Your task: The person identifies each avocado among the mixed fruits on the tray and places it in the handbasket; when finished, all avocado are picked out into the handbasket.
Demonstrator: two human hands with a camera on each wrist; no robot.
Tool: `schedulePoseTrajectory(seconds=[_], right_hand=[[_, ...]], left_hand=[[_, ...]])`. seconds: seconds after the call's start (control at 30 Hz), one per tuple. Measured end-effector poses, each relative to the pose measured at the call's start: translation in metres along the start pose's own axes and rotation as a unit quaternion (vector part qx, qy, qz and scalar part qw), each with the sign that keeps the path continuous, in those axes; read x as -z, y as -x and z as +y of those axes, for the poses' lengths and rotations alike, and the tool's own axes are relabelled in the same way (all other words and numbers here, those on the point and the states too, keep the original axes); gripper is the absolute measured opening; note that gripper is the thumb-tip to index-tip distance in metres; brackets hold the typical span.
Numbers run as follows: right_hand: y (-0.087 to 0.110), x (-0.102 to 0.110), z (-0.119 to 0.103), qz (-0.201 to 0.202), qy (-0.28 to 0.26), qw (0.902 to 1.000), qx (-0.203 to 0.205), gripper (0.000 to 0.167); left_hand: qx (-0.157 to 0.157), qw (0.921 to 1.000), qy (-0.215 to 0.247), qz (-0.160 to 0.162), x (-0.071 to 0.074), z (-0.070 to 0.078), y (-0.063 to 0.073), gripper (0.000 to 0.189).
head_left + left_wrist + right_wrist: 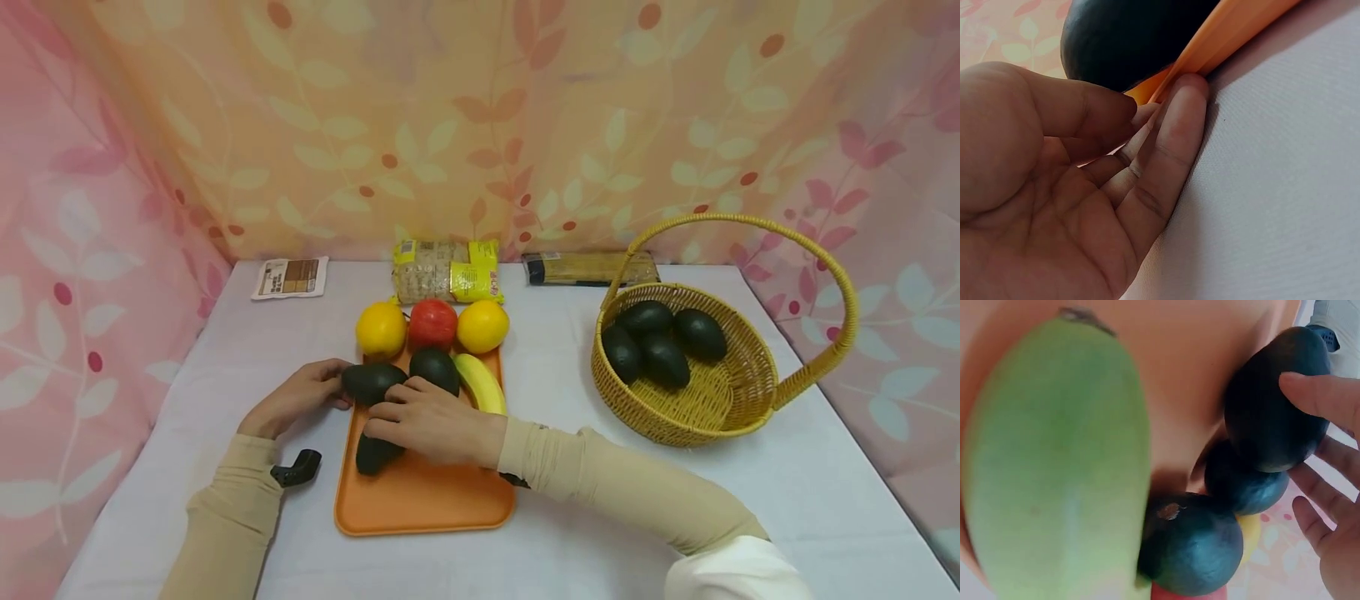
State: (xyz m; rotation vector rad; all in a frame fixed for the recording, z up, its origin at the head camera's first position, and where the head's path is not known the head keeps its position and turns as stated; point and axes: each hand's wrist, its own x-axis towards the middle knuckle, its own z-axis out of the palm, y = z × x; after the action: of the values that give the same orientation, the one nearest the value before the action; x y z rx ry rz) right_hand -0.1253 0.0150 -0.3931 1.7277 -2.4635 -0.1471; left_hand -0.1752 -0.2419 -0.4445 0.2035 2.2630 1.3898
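Floral curtain [420, 125], beyond both the left hand [300, 398] and the right hand [427, 422]. White-covered worktop [555, 350], beneath both. Wicker basket [626, 404] with arched handle, right of the right hand, well apart. Orange tray [450, 500], below the right hand, its left rim beside the left hand. Right hand: thumb and fingers bent round a dark avocado [1272, 419], gripped over the tray's left side; whether avocado and tray touch cannot be told. Left hand: fingers bent at the tray's rim, thumb close by; whether they pinch it cannot be told. Yellow-printed pack [431, 271], beyond the right hand; long dark-ended pack [592, 268], beyond and to its right; flat packet [291, 277], beyond the left hand. Banana [483, 385], just right of the right hand's fingers. Second avocado [369, 383], just right of the left hand; third avocado [433, 367], just beyond the right hand; four avocados [663, 360], in the basket. Red apple [432, 323] between two yellow fruits [483, 325], farther beyond the right hand.
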Motion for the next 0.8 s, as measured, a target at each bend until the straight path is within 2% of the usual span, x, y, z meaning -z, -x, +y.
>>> schedulePoseTrajectory(seconds=[0.27,0.37,0.43,0.53,0.63,0.73,0.8], right_hand=[[0.012,-0.003,0.003,-0.005,-0.069,0.9976,-0.009,0.053],[0.027,0.005,0.008,0.001,-0.122,0.992,-0.034,0.058],[0.042,0.014,0.015,0.021,-0.151,0.9866,-0.059,0.06],[0.071,0.031,0.031,0.075,-0.177,0.9763,-0.1,0.061],[0.106,0.048,0.05,0.12,-0.17,0.964,-0.166,0.062],[0.145,0.061,0.07,0.14,-0.139,0.948,-0.25,0.065],[0.172,0.069,0.081,0.137,-0.117,0.9325,-0.313,0.067]], left_hand=[[-0.004,1.0,-0.008,0.005,0.0,-0.003,-0.001,0.034],[-0.01,0.9999,-0.009,0.004,-0.002,-0.006,-0.001,0.033],[-0.016,0.9997,-0.015,0.009,-0.003,-0.008,-0.002,0.033],[-0.023,0.9992,-0.025,0.023,-0.004,-0.008,-0.003,0.032],[-0.023,0.9985,-0.035,0.035,-0.005,-0.006,-0.003,0.032],[-0.018,0.9983,-0.04,0.039,-0.006,-0.002,-0.002,0.033],[-0.013,0.9983,-0.039,0.042,-0.007,0.0,-0.002,0.033]])
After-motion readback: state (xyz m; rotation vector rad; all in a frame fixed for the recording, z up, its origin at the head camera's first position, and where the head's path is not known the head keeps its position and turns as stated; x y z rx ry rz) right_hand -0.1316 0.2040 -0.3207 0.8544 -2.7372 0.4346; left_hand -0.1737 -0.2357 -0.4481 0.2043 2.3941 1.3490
